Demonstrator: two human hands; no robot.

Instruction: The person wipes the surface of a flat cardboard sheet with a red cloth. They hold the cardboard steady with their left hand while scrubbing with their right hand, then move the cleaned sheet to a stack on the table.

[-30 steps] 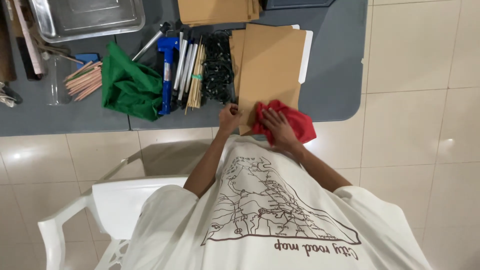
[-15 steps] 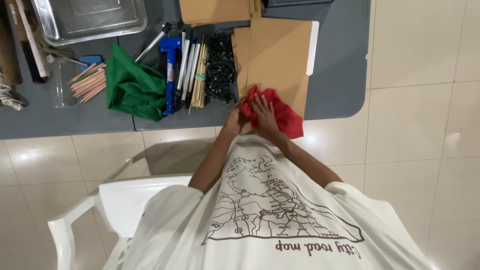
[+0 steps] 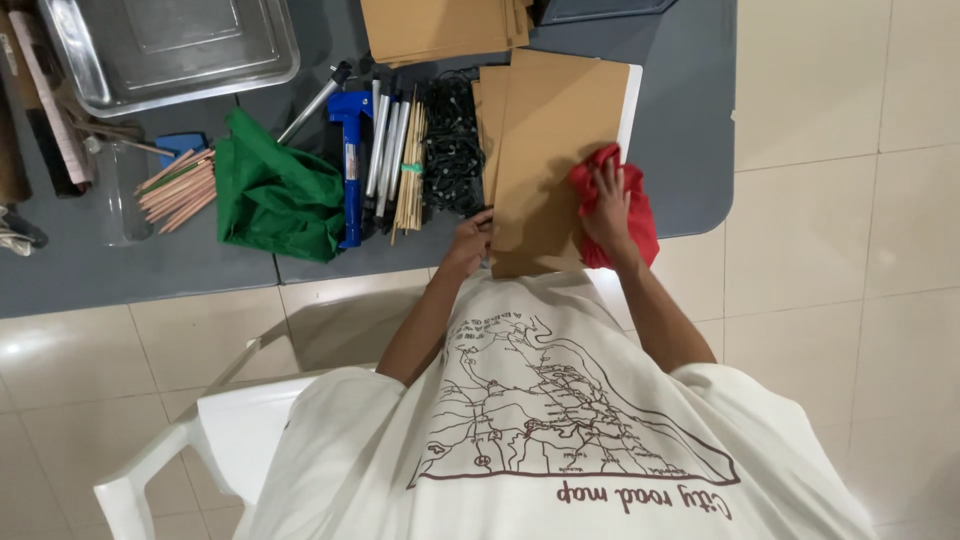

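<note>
Where the person sits: a white plastic chair (image 3: 215,430) at the lower left of the frame, a cream printed shirt (image 3: 560,450) filling the bottom
Left hand (image 3: 468,240): just above the shirt, fingers bent against the lower left edge of the brown folder (image 3: 555,140); whether they pinch it or only press on it cannot be told
Right hand (image 3: 607,200): right of centre, fingers curled down over a red cloth (image 3: 638,220) and holding it bunched against the folder's right side
Brown folder: flat at the near edge of the grey table (image 3: 700,100), its lower corner overhanging towards the shirt
Step in hand: judging by the grip, wiping the folder's face with the cloth while the other hand steadies it
Next move calls for: steady pressure from the left hand so the folder does not slide off the edge, and the cloth kept flat under the palm
Centre left: black cable bundle (image 3: 450,145), wooden skewers (image 3: 408,170), blue hand tool (image 3: 350,150), green cloth (image 3: 275,195), pencils (image 3: 175,185)
Top of frame: metal tray (image 3: 170,45) at upper left, a stack of brown folders (image 3: 440,25) at upper centre
</note>
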